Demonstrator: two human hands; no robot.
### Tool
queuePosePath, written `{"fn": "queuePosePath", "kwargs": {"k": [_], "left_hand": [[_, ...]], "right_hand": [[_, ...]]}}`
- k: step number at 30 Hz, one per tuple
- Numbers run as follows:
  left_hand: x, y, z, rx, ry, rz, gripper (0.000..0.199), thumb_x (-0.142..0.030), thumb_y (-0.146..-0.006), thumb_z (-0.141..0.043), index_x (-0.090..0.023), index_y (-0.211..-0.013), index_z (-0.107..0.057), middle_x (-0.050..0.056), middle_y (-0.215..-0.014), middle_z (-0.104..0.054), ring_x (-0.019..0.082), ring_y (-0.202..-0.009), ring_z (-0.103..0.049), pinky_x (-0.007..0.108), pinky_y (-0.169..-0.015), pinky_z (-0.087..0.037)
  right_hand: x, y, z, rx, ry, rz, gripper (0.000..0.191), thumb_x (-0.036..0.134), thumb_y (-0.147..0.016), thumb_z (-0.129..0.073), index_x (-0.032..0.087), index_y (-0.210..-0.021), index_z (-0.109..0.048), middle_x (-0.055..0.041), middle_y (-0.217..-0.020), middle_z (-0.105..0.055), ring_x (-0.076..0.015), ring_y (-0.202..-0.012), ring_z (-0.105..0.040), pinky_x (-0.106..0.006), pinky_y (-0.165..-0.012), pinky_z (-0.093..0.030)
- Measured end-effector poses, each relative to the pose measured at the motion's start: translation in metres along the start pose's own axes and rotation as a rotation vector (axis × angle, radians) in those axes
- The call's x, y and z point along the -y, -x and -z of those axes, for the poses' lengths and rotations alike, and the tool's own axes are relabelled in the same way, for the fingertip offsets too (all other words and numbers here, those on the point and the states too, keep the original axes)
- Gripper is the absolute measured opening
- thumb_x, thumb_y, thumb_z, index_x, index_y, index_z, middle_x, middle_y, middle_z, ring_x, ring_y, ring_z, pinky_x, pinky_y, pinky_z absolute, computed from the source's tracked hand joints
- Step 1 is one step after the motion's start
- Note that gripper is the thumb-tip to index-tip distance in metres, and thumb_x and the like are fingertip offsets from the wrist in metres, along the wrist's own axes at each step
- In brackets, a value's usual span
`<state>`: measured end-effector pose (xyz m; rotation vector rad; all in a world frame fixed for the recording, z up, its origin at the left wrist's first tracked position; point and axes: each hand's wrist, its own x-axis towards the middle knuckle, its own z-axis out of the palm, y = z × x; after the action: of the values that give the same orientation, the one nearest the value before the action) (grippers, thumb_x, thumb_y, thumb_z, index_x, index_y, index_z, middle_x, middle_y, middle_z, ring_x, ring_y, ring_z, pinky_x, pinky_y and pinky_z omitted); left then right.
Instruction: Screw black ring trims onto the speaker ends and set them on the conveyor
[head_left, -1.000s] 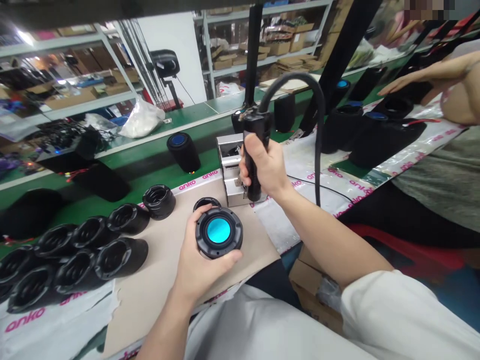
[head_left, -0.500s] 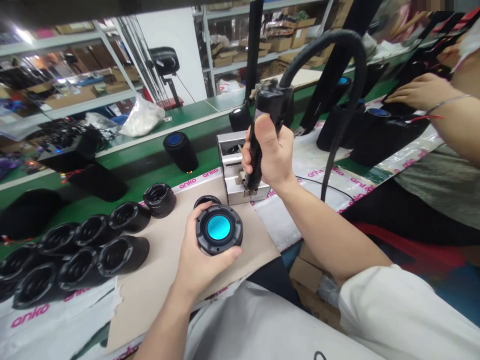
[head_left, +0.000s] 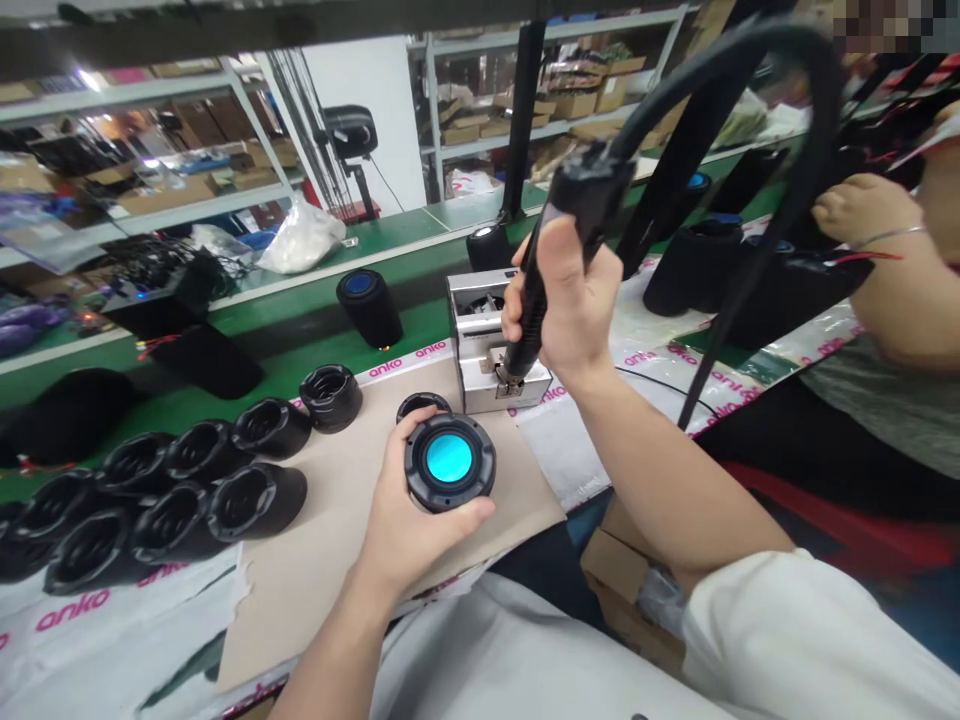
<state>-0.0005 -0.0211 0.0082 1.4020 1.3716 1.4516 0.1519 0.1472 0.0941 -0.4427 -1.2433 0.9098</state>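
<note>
Tilted further over since the earlier frame, our electric screwdriver [head_left: 592,190] sits clenched in our right hand [head_left: 574,300]; our left hand [head_left: 409,500] grips a blue-centred speaker unit [head_left: 450,462]; black speaker housings [head_left: 255,500] stand alongside.

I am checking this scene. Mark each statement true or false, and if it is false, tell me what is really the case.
1. The right hand grips a black corded electric screwdriver. True.
2. The left hand holds a round black speaker part with a blue centre. True.
3. The left hand touches the silver metal fixture. False: it is apart from the fixture.
4. The blue-topped speaker on the green belt lies on its side. False: it stands upright.
5. A co-worker's hand is at the right, beside black speaker bodies. True.
</note>
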Motion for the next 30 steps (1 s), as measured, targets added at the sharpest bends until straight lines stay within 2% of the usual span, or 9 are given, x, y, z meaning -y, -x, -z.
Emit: {"fn": "queuePosePath", "kwargs": {"k": [4,8,12,15,21,23,26,28,30], "left_hand": [[0.0,0.0,0.0,-0.017,-0.017,-0.012,0.09,-0.041,-0.063,-0.102,-0.024,-0.14,-0.059,0.012,-0.141,-0.071,0.032,-0.125,-0.074,0.042,-0.105,-0.06],[0.001,-0.001,0.0,-0.022,-0.036,-0.024,0.089,-0.042,-0.064,-0.102,-0.024,-0.14,-0.06,0.012,-0.141,-0.071,0.032,-0.126,-0.074,0.041,-0.105,-0.061],[0.0,-0.002,0.0,-0.031,-0.036,-0.041,0.089,-0.043,-0.063,-0.102,-0.024,-0.139,-0.061,0.011,-0.14,-0.072,0.031,-0.125,-0.075,0.04,-0.103,-0.062],[0.0,-0.002,0.001,-0.037,-0.047,-0.042,0.089,-0.045,-0.063,-0.102,-0.024,-0.138,-0.061,0.012,-0.139,-0.072,0.031,-0.123,-0.076,0.041,-0.101,-0.063],[0.0,-0.001,0.0,-0.031,-0.047,-0.042,0.088,-0.043,-0.064,-0.102,-0.024,-0.139,-0.061,0.011,-0.139,-0.071,0.031,-0.124,-0.075,0.04,-0.103,-0.062],[-0.001,-0.001,0.0,-0.028,-0.039,-0.041,0.087,-0.042,-0.064,-0.101,-0.024,-0.139,-0.06,0.011,-0.138,-0.072,0.03,-0.123,-0.076,0.04,-0.102,-0.062],[0.0,-0.002,0.0,-0.021,-0.027,-0.035,0.088,-0.041,-0.064,-0.102,-0.024,-0.14,-0.059,0.011,-0.139,-0.071,0.031,-0.124,-0.075,0.041,-0.104,-0.061],[0.0,-0.002,0.0,-0.011,-0.012,-0.033,0.09,-0.041,-0.064,-0.102,-0.024,-0.14,-0.058,0.012,-0.139,-0.071,0.032,-0.124,-0.075,0.042,-0.105,-0.061],[0.001,-0.001,0.0,-0.001,-0.001,-0.032,0.091,-0.042,-0.064,-0.102,-0.024,-0.141,-0.057,0.012,-0.14,-0.071,0.033,-0.126,-0.074,0.043,-0.106,-0.06]], "right_hand": [[-0.024,0.008,0.011,0.029,-0.004,-0.046,0.062,0.082,-0.095,-0.066,0.023,-0.084,-0.053,0.0064,-0.051,-0.053,-0.0119,-0.033,-0.045,-0.022,-0.029,-0.03],[-0.018,0.008,0.015,0.058,-0.029,-0.134,0.062,0.083,-0.092,-0.068,0.023,-0.082,-0.055,0.006,-0.051,-0.054,-0.0121,-0.032,-0.047,-0.022,-0.029,-0.033],[-0.01,0.001,0.014,-0.038,-0.063,-0.015,0.073,0.096,-0.086,-0.06,0.024,-0.082,-0.055,0.0065,-0.049,-0.05,-0.0108,-0.032,-0.047,-0.022,-0.029,-0.031],[-0.009,0.001,0.009,-0.033,-0.021,0.028,0.066,0.089,-0.092,-0.063,0.024,-0.085,-0.055,0.0072,-0.051,-0.051,-0.0103,-0.034,-0.046,-0.022,-0.031,-0.03],[-0.017,0.009,0.008,0.016,-0.039,-0.009,0.063,0.084,-0.094,-0.066,0.023,-0.083,-0.056,0.0058,-0.051,-0.052,-0.0113,-0.033,-0.044,-0.022,-0.03,-0.029],[-0.015,0.011,0.011,0.033,-0.046,-0.061,0.063,0.083,-0.093,-0.068,0.023,-0.081,-0.056,0.0052,-0.051,-0.052,-0.0119,-0.034,-0.045,-0.023,-0.03,-0.03],[0.004,0.011,0.01,0.079,-0.083,-0.186,0.065,0.087,-0.091,-0.066,0.023,-0.082,-0.057,0.004,-0.053,-0.054,-0.0131,-0.034,-0.045,-0.025,-0.03,-0.033],[0.031,0.007,0.003,0.069,-0.163,-0.158,0.064,0.085,-0.091,-0.066,0.023,-0.083,-0.057,0.0043,-0.053,-0.052,-0.0129,-0.035,-0.043,-0.026,-0.03,-0.034],[0.064,0.002,-0.009,0.062,-0.235,-0.061,0.057,0.078,-0.092,-0.07,0.022,-0.085,-0.058,0.0056,-0.056,-0.047,-0.0118,-0.04,-0.043,-0.025,-0.035,-0.036]]}}
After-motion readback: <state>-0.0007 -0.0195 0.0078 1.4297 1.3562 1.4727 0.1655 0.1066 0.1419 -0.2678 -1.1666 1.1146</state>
